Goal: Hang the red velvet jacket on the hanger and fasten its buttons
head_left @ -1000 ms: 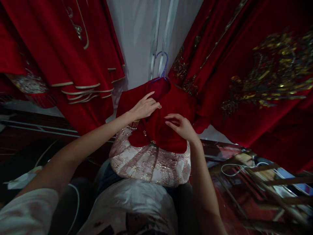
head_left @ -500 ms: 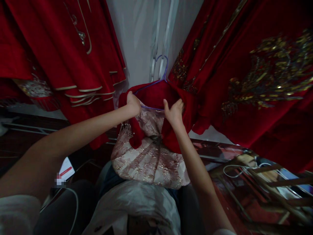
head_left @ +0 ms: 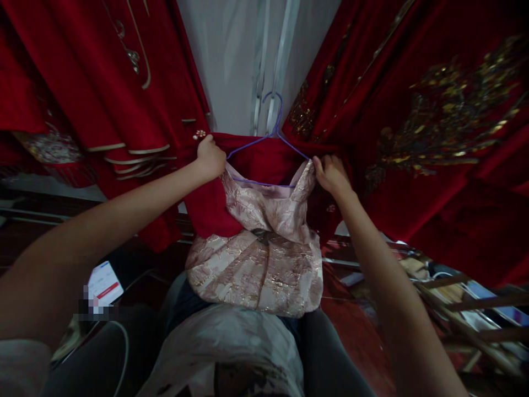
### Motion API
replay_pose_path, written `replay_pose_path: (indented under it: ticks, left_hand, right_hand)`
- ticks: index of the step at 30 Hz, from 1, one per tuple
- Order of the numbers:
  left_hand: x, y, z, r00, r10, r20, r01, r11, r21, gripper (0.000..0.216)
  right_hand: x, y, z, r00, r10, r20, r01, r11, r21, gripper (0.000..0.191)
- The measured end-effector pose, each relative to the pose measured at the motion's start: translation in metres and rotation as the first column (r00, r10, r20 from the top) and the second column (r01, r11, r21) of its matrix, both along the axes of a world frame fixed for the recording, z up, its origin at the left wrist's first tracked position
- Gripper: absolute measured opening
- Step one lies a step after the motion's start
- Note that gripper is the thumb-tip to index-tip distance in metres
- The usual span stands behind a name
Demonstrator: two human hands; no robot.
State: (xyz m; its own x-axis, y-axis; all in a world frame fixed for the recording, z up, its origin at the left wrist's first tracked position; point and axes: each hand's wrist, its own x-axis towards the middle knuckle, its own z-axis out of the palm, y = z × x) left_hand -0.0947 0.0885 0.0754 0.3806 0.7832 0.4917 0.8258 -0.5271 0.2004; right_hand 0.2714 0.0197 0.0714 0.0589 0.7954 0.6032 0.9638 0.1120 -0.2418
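A purple hanger (head_left: 276,128) carries a pale pink and gold brocade dress (head_left: 248,270), whose skirt is bunched on my lap. Around the dress lies a red jacket (head_left: 209,209), spread wide behind the hanger. My left hand (head_left: 210,158) is closed on the jacket at the left shoulder, beside the dress strap. At the opposite shoulder, my right hand (head_left: 332,173) pinches the jacket near the other strap, with some fingers tucked behind the cloth. A dark ornament (head_left: 261,236) sits at the dress's waist.
Red garments with pale trim (head_left: 140,121) hang at the left, and a red garment with gold sequins (head_left: 454,121) hangs at the right. Metal rails (head_left: 278,66) run up the pale wall between them. A lit phone (head_left: 106,284) with a cable lies at my left, a wooden rack (head_left: 450,309) at my right.
My hands have moved apart, the right one farther outward, pulling the red jacket open. The dress's straps and neckline now show, and the jacket's front panels no longer cover its right side.
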Motion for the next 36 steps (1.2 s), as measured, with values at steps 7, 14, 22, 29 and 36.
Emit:
replay_pose_path:
  ticks: [7, 14, 22, 29, 36]
  left_hand:
    - [-0.034, -0.028, 0.029, 0.956, 0.131, -0.264, -0.204, 0.941, -0.27, 0.029]
    - [-0.058, -0.029, 0.009, 0.997, -0.058, 0.044, 0.068, 0.951, -0.303, 0.044]
    - [-0.058, -0.036, 0.006, 0.999, -0.035, 0.027, 0.04, 0.982, -0.184, 0.043]
    - [-0.05, -0.067, -0.015, 0.97, 0.23, 0.082, -0.234, 0.972, 0.034, 0.048]
    - [-0.071, -0.074, -0.038, 0.95, 0.131, -0.283, -0.243, 0.88, -0.408, 0.026]
  right_hand:
    - [0.031, 0.016, 0.017, 0.943, -0.048, -0.329, -0.081, 0.927, -0.367, 0.084]
    - [0.037, -0.011, 0.005, 0.882, 0.082, -0.463, -0.311, 0.84, -0.445, 0.082]
    - [0.021, -0.023, 0.002, 0.836, 0.362, -0.411, -0.381, 0.924, 0.04, 0.051]
    - [0.039, -0.013, -0.028, 0.792, 0.224, -0.568, -0.115, 0.968, 0.222, 0.043]
    - [0.062, -0.067, -0.065, 0.677, 0.045, -0.735, -0.245, 0.955, -0.167, 0.045]
